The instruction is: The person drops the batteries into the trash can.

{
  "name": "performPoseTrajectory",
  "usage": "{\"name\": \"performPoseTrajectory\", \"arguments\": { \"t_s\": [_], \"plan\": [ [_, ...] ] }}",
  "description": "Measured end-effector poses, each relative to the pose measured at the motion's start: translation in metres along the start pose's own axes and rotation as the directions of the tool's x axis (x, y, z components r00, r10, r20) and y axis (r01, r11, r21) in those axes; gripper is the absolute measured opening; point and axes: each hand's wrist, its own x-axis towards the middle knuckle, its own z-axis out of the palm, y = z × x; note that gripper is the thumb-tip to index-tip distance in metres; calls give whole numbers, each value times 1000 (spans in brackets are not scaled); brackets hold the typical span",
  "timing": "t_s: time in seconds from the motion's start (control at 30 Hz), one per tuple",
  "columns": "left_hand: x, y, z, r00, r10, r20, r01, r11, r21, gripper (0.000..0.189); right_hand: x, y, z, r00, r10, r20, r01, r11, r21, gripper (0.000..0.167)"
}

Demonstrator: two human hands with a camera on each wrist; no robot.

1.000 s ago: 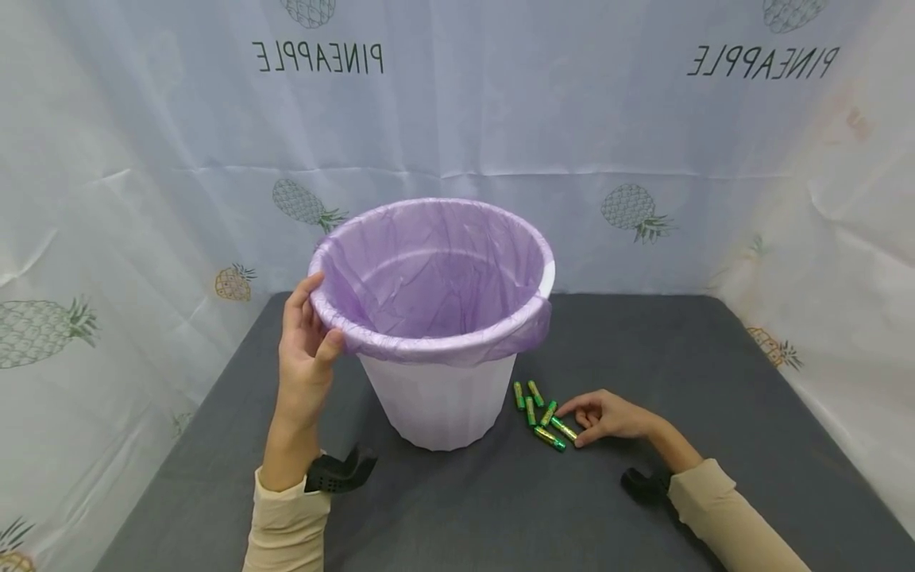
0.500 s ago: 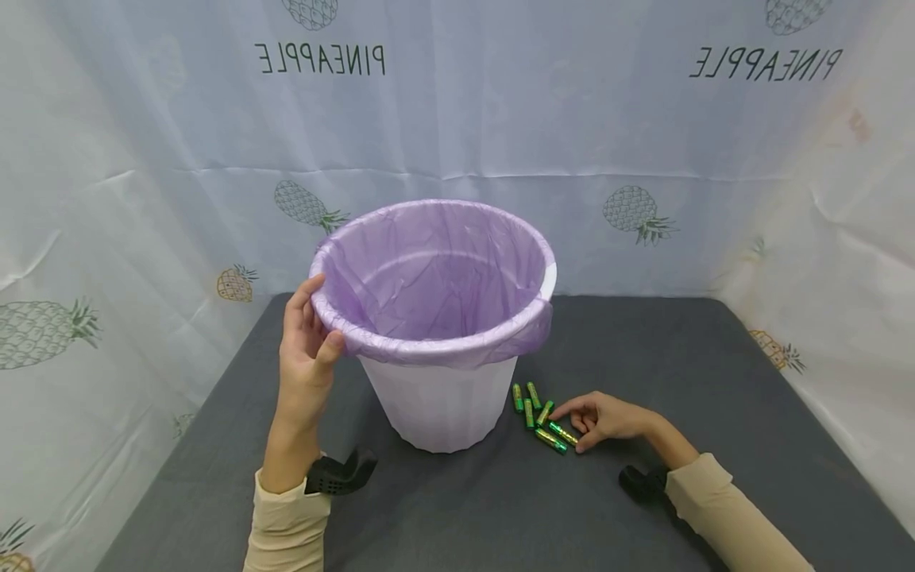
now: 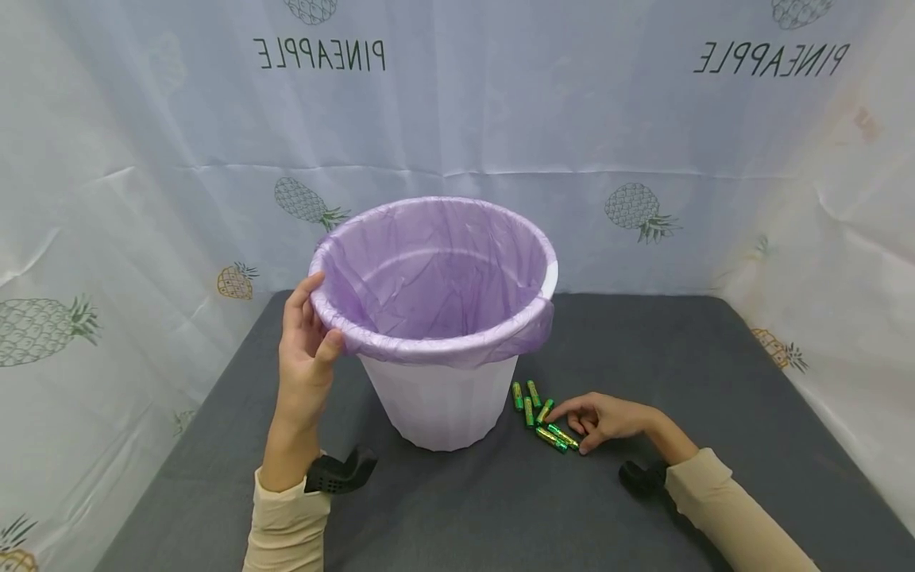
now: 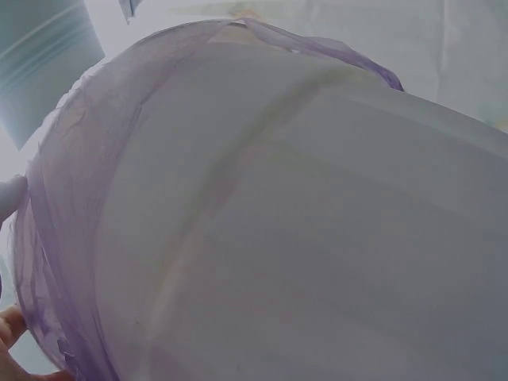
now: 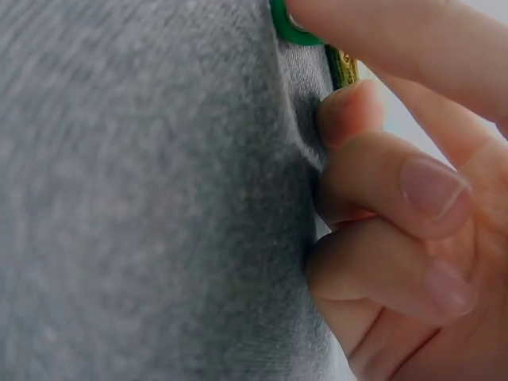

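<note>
In the head view a white trash bin [image 3: 439, 405] stands on the dark tabletop, lined with a purple trash bag [image 3: 443, 294] folded over its rim. My left hand [image 3: 306, 357] grips the rim at the left, thumb toward the front; the left wrist view shows its fingertips at the bag [image 4: 71, 198]. At the bin's right lie several green-and-gold batteries [image 3: 550, 439]. My right hand [image 3: 600, 417] pinches one battery [image 3: 563, 436] lengthwise, index finger at its far end and thumb at its near end. In the right wrist view, the index finger overlaps a green battery end [image 5: 294, 24]; the other fingers are curled.
The dark grey tabletop [image 3: 457, 516] extends around the bin and batteries. Pale curtains with pineapple prints [image 3: 632, 206] hang behind it and at both sides. Black wrist camera mounts [image 3: 339, 473] sit below the hands.
My right index finger has shifted slightly left and the thumb slightly down. The battery between them has turned a little and now lies closer to the lowest one. The left hand and bin hold still.
</note>
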Motion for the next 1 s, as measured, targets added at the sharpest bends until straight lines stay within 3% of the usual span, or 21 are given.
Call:
{"name": "performPoseTrajectory", "arguments": {
  "t_s": [0.23,0.53,1.0],
  "plan": [
    [0,1,0,1000,3,4,-3,1000,4,59,1,0,0,999,34,-23,-35,999,-27,53],
    [0,0,0,1000,8,-2,-8,1000,1,59,-7,2,-3,994,15,-105,-25,995,-93,47],
    [-1,1,0,1000,-6,-2,6,1000,-1,58,-8,2,0,986,47,-161,-67,990,-121,52]
  ]
}}
